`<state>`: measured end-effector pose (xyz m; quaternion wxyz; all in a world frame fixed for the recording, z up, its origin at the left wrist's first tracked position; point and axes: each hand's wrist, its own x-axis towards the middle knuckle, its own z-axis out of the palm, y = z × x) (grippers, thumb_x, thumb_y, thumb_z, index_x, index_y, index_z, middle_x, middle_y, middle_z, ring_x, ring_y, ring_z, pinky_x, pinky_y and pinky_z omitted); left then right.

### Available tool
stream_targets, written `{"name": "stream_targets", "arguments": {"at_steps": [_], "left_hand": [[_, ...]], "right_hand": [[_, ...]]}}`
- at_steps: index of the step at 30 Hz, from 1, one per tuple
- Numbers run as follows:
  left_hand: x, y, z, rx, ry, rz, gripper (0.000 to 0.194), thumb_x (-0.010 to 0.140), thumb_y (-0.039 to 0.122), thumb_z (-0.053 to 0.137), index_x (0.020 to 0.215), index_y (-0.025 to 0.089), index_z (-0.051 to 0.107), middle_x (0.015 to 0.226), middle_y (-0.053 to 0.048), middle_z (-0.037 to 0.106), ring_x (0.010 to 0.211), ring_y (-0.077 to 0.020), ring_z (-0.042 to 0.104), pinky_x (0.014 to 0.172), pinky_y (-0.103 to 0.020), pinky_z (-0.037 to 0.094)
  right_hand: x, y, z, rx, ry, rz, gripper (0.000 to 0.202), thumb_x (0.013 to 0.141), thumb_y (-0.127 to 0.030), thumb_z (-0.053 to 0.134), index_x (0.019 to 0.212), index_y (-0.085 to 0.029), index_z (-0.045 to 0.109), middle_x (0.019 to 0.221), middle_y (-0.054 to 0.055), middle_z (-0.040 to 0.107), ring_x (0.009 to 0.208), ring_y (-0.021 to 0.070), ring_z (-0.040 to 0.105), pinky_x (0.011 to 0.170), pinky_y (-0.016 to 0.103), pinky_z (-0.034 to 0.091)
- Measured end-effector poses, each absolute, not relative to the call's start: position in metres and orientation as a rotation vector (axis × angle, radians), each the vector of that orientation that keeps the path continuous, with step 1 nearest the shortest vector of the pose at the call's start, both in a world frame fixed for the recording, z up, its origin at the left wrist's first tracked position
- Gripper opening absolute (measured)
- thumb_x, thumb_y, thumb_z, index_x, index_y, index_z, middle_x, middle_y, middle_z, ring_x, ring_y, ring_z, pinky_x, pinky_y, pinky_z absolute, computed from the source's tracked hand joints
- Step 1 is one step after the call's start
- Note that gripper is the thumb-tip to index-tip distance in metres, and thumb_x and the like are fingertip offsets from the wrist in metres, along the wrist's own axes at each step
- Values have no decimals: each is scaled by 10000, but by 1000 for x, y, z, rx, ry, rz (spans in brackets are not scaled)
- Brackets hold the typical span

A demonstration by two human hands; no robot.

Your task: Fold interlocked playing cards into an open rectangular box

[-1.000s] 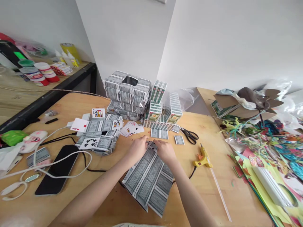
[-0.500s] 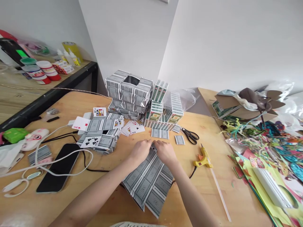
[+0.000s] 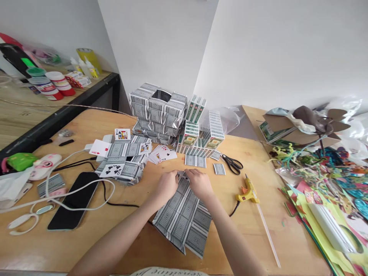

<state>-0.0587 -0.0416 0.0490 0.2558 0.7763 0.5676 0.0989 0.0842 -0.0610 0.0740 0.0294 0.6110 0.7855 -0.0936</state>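
Note:
A panel of joined playing cards [image 3: 179, 214], patterned grey backs up, slants toward me over the table's front. My left hand [image 3: 167, 188] is closed on its far edge at the left corner, and my right hand [image 3: 200, 184] pinches the same edge a short way to the right. Card faces show as a small white strip between the hands. The fingertips are partly hidden. Just beyond my hands lie a row of face-down cards [image 3: 195, 161] and a single small card [image 3: 219, 169]. A fan of loose cards [image 3: 163, 154] rests to the left of them.
Card-covered boxes [image 3: 158, 111] are stacked at the back beside green card packs [image 3: 215, 130]. Black scissors [image 3: 233, 165] and a yellow glue gun [image 3: 249, 191] lie to the right. A phone [image 3: 73, 201] and white cable are at left; coloured paper [image 3: 313, 218] covers the right side.
My left hand has moved slightly left along the far edge, widening the gap between my hands. The panel's near end has swung a little to the right. The view has shifted slightly.

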Motion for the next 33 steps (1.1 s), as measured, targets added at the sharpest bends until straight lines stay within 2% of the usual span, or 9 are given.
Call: {"name": "stream_targets", "arguments": {"at_steps": [10,16,20,25,29,33], "left_hand": [[-52,-45,54,2233,1503,190,215,798,109,389,920,160,559,829,-85,661,794,-202,628,660,-272,448],[-47,-46,60,2228,1518,140,255,778,74,399,971,136,554,860,-113,657,809,-213,626,681,-288,452],[-48,-46,58,2192,1527,142,272,824,127,367,1018,150,555,868,-120,659,814,-222,626,691,-309,454],[-55,-45,55,2110,1486,248,346,827,194,403,1158,171,500,998,-104,645,901,-199,606,761,-287,440],[-60,-42,54,2060,1347,316,298,776,157,446,1041,186,580,1017,-69,647,928,-192,595,781,-265,426],[-58,-42,48,2049,1386,336,248,772,147,429,938,181,611,945,-71,665,899,-204,603,730,-266,426]], "right_hand": [[84,-61,73,1868,2459,-358,349,755,-57,383,1050,-172,528,974,78,611,890,178,538,722,246,372],[76,-59,68,1889,2482,-368,350,743,-55,387,1046,-145,539,980,95,613,918,185,535,773,253,374],[77,-58,69,1929,2487,-431,359,754,-56,380,1056,-159,545,992,85,624,917,176,550,768,241,378],[94,-62,77,2044,2447,-530,304,852,-218,355,1089,-216,546,1002,53,641,877,183,584,716,242,393],[102,-68,75,2059,2408,-626,316,858,-179,335,1086,-210,551,976,52,652,878,177,590,712,233,393],[98,-70,71,2072,2405,-585,338,843,-111,326,1086,-193,546,947,64,658,863,174,594,693,221,392]]}}
